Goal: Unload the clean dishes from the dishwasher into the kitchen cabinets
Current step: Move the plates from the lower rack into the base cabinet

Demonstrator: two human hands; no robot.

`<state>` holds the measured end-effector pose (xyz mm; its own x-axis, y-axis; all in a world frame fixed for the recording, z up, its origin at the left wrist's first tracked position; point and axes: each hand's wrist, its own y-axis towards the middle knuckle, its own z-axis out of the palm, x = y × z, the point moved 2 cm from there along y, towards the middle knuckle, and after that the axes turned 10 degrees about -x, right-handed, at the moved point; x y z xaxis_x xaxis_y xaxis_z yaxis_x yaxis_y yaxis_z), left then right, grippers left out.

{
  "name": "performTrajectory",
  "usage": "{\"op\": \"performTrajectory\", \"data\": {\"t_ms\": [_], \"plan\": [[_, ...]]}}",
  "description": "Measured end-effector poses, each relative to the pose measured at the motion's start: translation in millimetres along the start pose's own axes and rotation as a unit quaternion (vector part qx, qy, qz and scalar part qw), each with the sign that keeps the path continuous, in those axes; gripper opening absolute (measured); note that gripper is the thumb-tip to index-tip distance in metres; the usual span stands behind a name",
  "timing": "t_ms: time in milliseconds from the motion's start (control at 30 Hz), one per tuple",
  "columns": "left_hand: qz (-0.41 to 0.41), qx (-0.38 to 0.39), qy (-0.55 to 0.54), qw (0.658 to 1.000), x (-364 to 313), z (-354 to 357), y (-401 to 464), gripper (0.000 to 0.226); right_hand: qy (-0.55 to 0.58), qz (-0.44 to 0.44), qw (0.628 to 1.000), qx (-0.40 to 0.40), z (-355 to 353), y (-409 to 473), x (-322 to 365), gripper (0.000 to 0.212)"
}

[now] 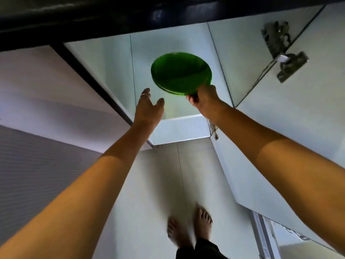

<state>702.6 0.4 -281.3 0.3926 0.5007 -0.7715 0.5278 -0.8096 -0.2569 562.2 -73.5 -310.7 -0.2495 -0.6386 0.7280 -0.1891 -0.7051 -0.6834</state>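
Observation:
A green plate (180, 72), maybe two stacked, hangs tilted inside the open white cabinet (115, 71) near its middle. My right hand (204, 99) grips the plate at its lower right rim, thumb curled under the edge. My left hand (149, 107) is raised just left of and below the plate, fingers spread and relaxed, a ring on one finger, holding nothing and apart from the plate.
The cabinet door (298, 118) stands open at the right, with a metal hinge (283, 51) near its top. A dark edge (93, 17) runs across above. A shelf front (181, 128) lies below my hands. My bare feet (190, 228) stand on a pale floor.

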Motion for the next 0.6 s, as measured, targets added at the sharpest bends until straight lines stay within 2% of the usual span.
{"op": "performTrajectory", "data": {"t_ms": [67,167,233,600], "plan": [[0.033,-0.006,0.023,0.999,5,4,15,0.055,0.03,-0.009,0.999,-0.023,21,25,5,0.021],[0.073,-0.002,0.059,0.996,13,10,27,0.056,0.058,-0.014,0.996,-0.063,44,60,12,0.035],[0.085,-0.011,0.068,0.994,19,12,34,0.056,0.055,-0.017,0.996,-0.074,51,75,16,0.036],[0.108,-0.03,0.076,0.991,23,16,50,0.055,0.09,-0.018,0.996,-0.019,54,110,25,0.039]]}}
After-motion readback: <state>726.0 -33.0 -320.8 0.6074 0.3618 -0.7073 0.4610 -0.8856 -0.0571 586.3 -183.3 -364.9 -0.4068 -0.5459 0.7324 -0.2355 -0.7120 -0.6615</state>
